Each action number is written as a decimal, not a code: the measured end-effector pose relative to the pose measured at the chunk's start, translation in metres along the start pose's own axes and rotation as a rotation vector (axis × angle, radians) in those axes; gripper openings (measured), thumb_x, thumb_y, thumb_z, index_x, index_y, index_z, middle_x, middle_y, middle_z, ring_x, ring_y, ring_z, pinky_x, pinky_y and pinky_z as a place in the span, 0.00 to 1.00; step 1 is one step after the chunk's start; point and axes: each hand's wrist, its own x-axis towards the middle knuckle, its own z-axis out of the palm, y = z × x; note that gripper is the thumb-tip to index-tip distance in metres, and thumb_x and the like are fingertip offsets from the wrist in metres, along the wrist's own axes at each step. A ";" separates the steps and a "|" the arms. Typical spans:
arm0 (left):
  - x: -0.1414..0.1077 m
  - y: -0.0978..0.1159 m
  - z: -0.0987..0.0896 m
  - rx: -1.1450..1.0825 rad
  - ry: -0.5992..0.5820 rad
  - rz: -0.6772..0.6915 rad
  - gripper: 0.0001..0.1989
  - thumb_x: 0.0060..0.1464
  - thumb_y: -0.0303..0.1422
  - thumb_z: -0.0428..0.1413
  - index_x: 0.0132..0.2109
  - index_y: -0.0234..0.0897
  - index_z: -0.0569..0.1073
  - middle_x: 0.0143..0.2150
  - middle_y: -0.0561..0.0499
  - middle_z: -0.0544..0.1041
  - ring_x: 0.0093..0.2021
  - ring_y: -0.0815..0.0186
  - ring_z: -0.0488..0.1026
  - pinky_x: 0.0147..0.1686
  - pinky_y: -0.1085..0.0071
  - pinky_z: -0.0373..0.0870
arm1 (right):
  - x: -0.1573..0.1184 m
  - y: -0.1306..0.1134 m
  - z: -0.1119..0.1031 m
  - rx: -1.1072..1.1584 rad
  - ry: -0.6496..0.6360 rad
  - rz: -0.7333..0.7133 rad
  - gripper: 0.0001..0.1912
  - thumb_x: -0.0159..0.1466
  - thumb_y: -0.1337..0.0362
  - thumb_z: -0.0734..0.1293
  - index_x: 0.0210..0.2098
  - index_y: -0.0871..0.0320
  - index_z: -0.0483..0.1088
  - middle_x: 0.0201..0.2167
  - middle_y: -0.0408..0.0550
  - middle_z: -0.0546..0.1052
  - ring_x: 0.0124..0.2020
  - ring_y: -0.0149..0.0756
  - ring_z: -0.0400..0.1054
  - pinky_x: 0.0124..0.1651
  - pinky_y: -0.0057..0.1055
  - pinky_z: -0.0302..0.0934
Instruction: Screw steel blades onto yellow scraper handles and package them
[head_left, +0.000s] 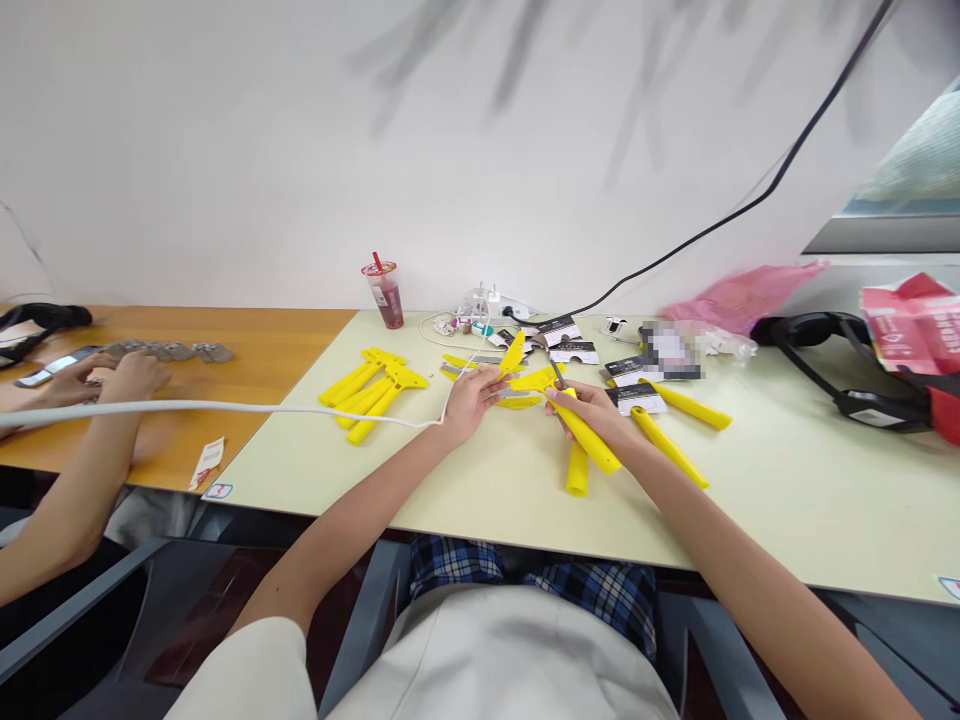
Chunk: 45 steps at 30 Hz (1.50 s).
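My left hand (471, 402) is closed, pinching a flat yellow blade-shaped piece (514, 352) that sticks up past the fingers. My right hand (589, 412) wraps round a yellow scraper handle (598, 446), whose tube slants down to the right. A thin dark rod (558, 374) rises by the right fingers; what it belongs to is hidden. Between the hands shows a yellow triangular head (536, 380). Under the right hand a second yellow tube (577, 470) points toward me. More yellow pieces with grey strips (517, 402) lie below the left fingertips.
Several yellow scraper handles (375, 398) lie at left; loose yellow tubes (670, 448) lie at right. Black-and-white cards (574, 352), a drink cup (385, 295) and a power strip (491, 302) stand behind. A white cable (225, 407) crosses the left foreground. A co-worker's hands (135, 375) handle things at left.
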 end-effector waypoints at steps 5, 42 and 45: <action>-0.003 -0.005 0.002 0.097 -0.036 -0.019 0.16 0.46 0.39 0.78 0.38 0.38 0.84 0.39 0.48 0.83 0.41 0.65 0.78 0.41 0.69 0.71 | -0.001 -0.001 0.001 -0.014 -0.006 -0.007 0.25 0.61 0.40 0.81 0.36 0.54 0.76 0.32 0.44 0.80 0.21 0.29 0.67 0.22 0.28 0.60; -0.004 -0.005 -0.002 0.458 -0.340 0.322 0.23 0.59 0.48 0.70 0.56 0.39 0.89 0.34 0.49 0.80 0.31 0.69 0.71 0.33 0.69 0.71 | -0.004 -0.001 -0.002 -0.043 -0.091 -0.010 0.27 0.65 0.35 0.77 0.34 0.55 0.79 0.22 0.42 0.75 0.20 0.31 0.66 0.24 0.30 0.59; -0.002 -0.007 -0.004 0.485 -0.334 0.362 0.23 0.59 0.48 0.70 0.55 0.39 0.89 0.34 0.49 0.80 0.30 0.69 0.71 0.32 0.69 0.70 | -0.004 -0.001 -0.002 -0.055 -0.091 0.009 0.29 0.66 0.34 0.75 0.34 0.56 0.80 0.18 0.42 0.73 0.19 0.31 0.64 0.23 0.30 0.57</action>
